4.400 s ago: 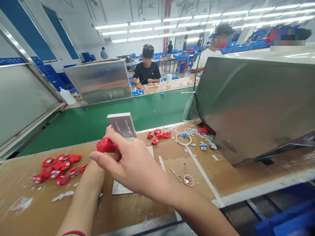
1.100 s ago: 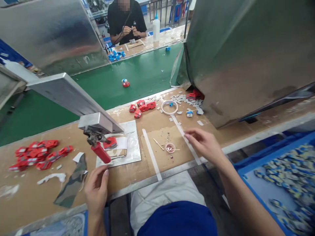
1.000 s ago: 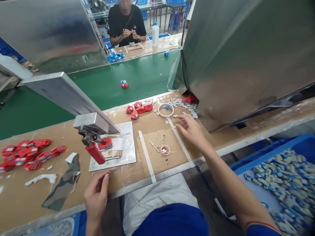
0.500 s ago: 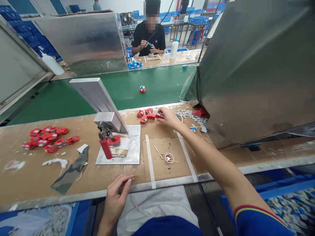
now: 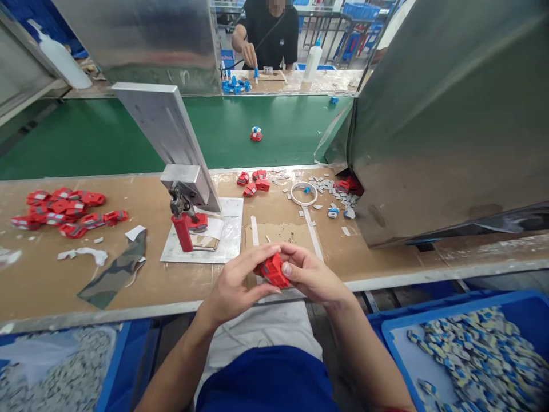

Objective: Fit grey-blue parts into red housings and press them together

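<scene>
Just over the table's front edge, a red plastic toy part [image 5: 275, 270] is held between my two hands. My left hand [image 5: 240, 283] curls round its left side, fingers over the top and thumb underneath. From the right, my right hand [image 5: 317, 277] grips it with the thumb pressed on its face. Behind the hands lies a small cluster of similar red parts [image 5: 253, 184]. To the left stands a toggle clamp with a red handle [image 5: 183, 232] on a metal plate [image 5: 234, 229], and another red part [image 5: 198, 222] sits under it.
A pile of red parts [image 5: 64, 209] and a camouflage cloth strip [image 5: 118, 272] lie at left. A tape roll [image 5: 303, 194] stands among grey chips. Beyond runs a green belt [image 5: 206, 131]; a large metal panel [image 5: 450, 131] bounds the right. A co-worker [image 5: 272, 34] sits opposite.
My right hand has come back from the red cluster with one red part. My left hand has risen from the table edge to meet it. The view has tilted down.
</scene>
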Demonstrator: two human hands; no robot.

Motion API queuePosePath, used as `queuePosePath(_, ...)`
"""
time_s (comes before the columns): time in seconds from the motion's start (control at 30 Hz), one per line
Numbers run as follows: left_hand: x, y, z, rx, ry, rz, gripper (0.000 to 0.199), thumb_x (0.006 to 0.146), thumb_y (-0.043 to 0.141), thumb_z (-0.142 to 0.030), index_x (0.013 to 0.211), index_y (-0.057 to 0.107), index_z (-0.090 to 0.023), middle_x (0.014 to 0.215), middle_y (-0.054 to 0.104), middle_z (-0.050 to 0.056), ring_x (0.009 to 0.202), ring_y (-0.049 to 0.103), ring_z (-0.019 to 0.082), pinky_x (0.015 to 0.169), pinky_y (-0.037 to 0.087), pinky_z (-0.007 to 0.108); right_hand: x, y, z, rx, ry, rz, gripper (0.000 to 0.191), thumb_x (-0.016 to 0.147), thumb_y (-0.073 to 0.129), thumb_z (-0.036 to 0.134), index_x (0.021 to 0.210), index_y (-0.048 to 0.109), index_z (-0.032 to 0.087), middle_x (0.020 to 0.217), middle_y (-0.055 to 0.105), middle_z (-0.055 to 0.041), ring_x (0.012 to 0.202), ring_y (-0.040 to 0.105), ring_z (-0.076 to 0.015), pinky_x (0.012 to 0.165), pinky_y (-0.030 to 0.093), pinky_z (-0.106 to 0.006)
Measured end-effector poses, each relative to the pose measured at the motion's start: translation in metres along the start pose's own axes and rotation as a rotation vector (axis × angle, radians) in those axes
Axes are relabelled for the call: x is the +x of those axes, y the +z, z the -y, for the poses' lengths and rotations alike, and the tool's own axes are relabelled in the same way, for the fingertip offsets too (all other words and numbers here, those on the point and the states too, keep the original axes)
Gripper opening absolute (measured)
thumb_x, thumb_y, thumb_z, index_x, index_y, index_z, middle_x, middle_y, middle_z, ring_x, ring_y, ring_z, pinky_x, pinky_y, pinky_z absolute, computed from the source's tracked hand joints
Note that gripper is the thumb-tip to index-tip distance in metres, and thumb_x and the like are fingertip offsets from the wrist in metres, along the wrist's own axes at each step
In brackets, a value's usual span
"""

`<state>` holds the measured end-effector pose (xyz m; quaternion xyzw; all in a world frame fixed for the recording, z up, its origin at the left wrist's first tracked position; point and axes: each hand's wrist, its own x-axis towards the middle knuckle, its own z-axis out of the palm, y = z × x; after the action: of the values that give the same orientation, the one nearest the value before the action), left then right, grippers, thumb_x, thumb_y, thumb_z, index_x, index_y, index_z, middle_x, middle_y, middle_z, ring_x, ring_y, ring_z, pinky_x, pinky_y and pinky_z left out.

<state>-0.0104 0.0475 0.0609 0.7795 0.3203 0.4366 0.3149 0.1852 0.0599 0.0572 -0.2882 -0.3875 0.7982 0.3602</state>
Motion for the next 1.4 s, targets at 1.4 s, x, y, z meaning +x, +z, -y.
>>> queuePosePath(1.4, -0.049, 0.037, 0.058, -0.440, -0.610, -0.122, 0.041, 0.084, 0.079, -0.034, 0.121, 0.072, -0.017, 0.125, 0.069, 0.015, 0.106, 0.072, 0.023, 0.094, 0.061, 0.038, -0.025, -0.060, -0.039, -1.130, -0.476, -0.659, 0.024, 0.101, 0.053, 0.028, 0.094, 0.075, 0.025, 0.090, 0.067, -0.0065, 0.083, 0.066, -0.0211, 0.075, 0.053, -0.033)
